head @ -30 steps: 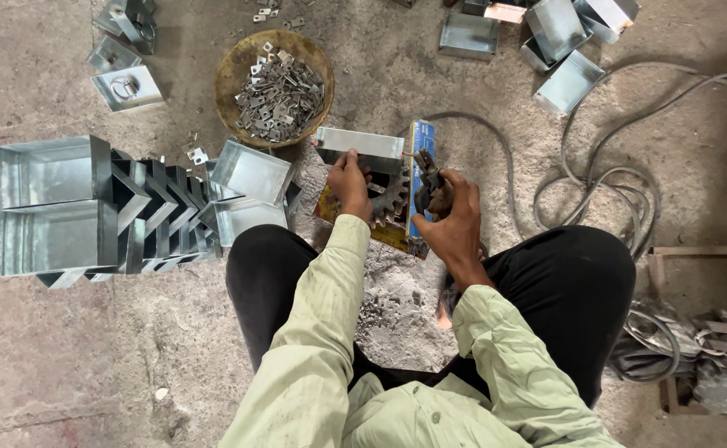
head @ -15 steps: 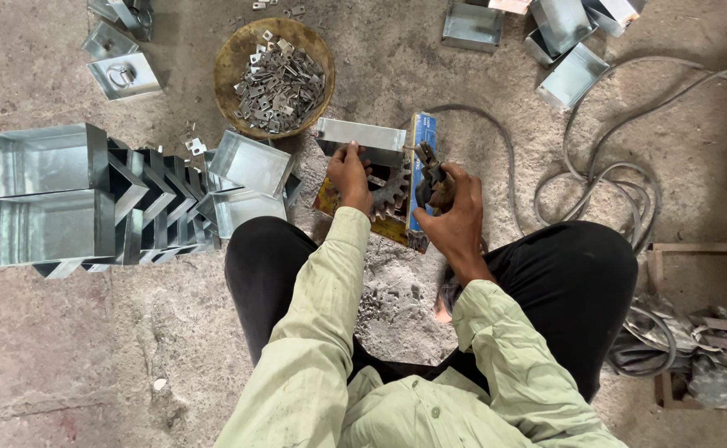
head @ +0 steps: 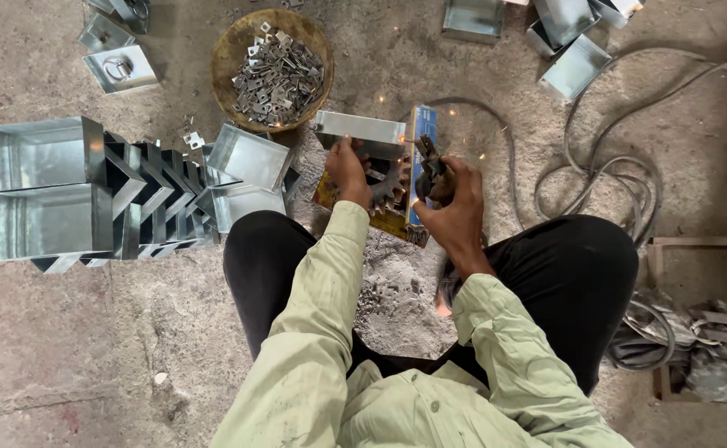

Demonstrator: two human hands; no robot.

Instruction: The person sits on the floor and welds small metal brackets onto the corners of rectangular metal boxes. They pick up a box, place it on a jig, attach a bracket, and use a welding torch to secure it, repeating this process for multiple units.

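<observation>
From the head view, take the round bowl (head: pixel 272 70) of small metal pieces as your landmark. You have one such bowl, and too many pieces in it to count. Just below and to the right of the bowl sits the one metal box (head: pixel 359 134) you are working on, resting on a toothed wheel (head: pixel 384 189) and a yellow and blue block (head: pixel 413 178).

Your left hand (head: pixel 348 170) is clenched on the near wall of that box, fingers curled over its edge. Your right hand (head: pixel 455 207), further right of the bowl, is closed around a dark tool (head: pixel 430 170); the tool's tip meets the box's right end, so the box lies just left of that grip. A few sparks dot the floor around it.

Left of the bowl and lower, two large open boxes (head: pixel 40 191) head a row of nested ones; the nested ones overlap too much to count. Two more open boxes (head: pixel 243 170) lie directly below the bowl. Upper left of it are two small trays (head: pixel 119 66).

Far right of the bowl, cables (head: pixel 621 178) loop across the floor. What kind of tool you are holding is hard to make out.
</observation>
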